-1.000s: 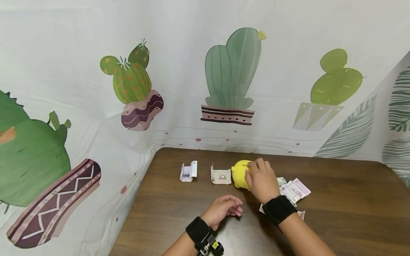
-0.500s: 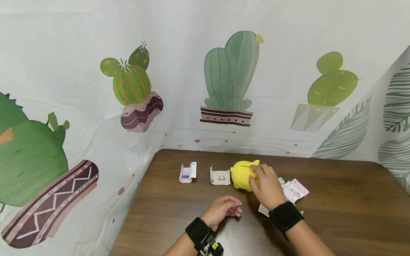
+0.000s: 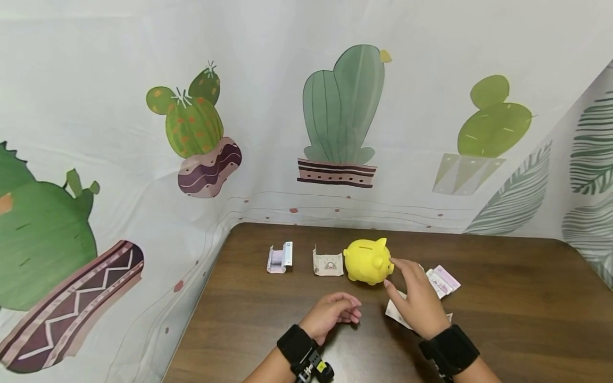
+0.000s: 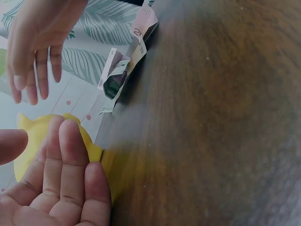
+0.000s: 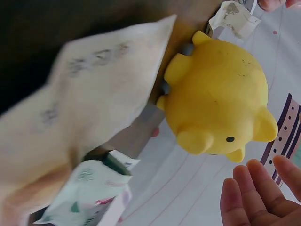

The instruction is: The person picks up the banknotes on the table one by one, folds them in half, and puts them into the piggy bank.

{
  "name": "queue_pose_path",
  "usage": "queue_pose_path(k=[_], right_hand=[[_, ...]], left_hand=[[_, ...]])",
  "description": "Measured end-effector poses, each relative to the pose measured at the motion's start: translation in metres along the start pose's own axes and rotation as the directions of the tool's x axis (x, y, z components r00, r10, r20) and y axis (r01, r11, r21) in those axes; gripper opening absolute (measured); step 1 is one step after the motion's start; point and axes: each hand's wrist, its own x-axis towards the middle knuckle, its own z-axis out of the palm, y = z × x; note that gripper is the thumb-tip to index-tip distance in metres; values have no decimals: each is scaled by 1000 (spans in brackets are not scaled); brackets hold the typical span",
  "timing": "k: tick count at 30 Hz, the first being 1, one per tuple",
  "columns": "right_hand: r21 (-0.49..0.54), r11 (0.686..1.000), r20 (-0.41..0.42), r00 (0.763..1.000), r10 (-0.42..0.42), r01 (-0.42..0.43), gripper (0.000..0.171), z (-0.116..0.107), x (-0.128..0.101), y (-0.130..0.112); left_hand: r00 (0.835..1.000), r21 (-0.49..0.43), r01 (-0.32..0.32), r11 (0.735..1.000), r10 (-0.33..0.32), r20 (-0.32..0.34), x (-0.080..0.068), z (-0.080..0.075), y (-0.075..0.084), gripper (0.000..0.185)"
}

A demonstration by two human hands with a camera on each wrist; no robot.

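A yellow piggy bank [image 3: 367, 261] stands on the brown table [image 3: 503, 298], also seen close up as the yellow piggy bank [image 5: 216, 101]. My right hand [image 3: 416, 298] hovers just right of it with straight fingers [image 5: 256, 195], holding nothing. Under and beside that hand lie paper banknotes [image 3: 442, 281], seen blurred as banknotes [image 5: 89, 108]. My left hand [image 3: 332, 313] rests on the table nearer me, fingers loosely curled and empty; its fingers [image 4: 66, 174] show in the left wrist view.
Two folded banknotes lie left of the bank: one [image 3: 328, 263] close by, another [image 3: 280, 258] further left. A cactus-print cloth [image 3: 191, 133] covers the wall and drapes past the table's left edge. Folded notes [image 4: 124, 66] appear in the left wrist view.
My right hand has lifted off the piggy bank and drawn back toward me and to the right, leaving the bank uncovered. The left hand has stayed put.
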Motion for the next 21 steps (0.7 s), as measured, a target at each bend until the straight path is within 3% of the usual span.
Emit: queue_pose_path(k=[7, 21], right_hand=[[-30, 1000, 42, 999, -4, 6, 51, -5, -15, 3], [-114, 986, 52, 992, -114, 120, 46, -10, -38, 19]], left_hand=[[1000, 9, -4, 1000, 4, 3, -1, 0, 0, 31], [1000, 6, -8, 1000, 8, 7, -3, 0, 2, 33]])
